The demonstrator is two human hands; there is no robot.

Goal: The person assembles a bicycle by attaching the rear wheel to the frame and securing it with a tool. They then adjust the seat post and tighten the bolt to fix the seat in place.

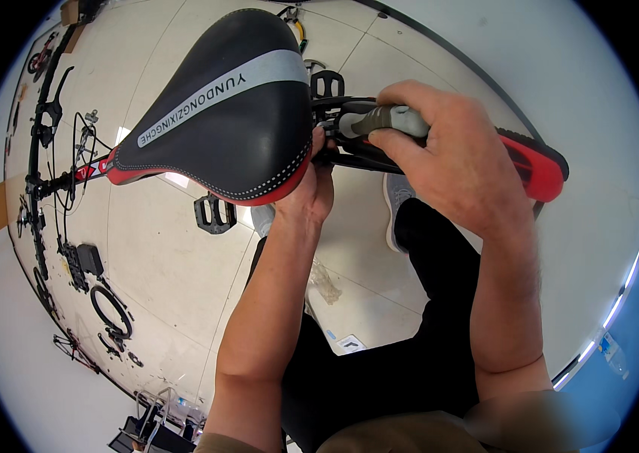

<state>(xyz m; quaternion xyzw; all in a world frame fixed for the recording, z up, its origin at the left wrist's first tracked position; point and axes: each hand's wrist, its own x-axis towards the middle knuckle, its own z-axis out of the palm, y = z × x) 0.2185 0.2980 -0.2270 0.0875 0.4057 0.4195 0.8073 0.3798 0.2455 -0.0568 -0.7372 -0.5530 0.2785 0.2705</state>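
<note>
I see right hand (459, 155) gripping the grey handle (402, 119), long axis pointing left toward left hand (306, 195), whose grip I can't tell.

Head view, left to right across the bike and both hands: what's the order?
Handlebar → black-and-red saddle → left hand → grey handle → right hand → red mudguard.

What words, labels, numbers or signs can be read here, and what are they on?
Black and red saddle: dark capital letters along its grey band, legible, but I won't copy them out.
Red and white tube: marks too small to read.
Small pale slip: too small to read.
</note>
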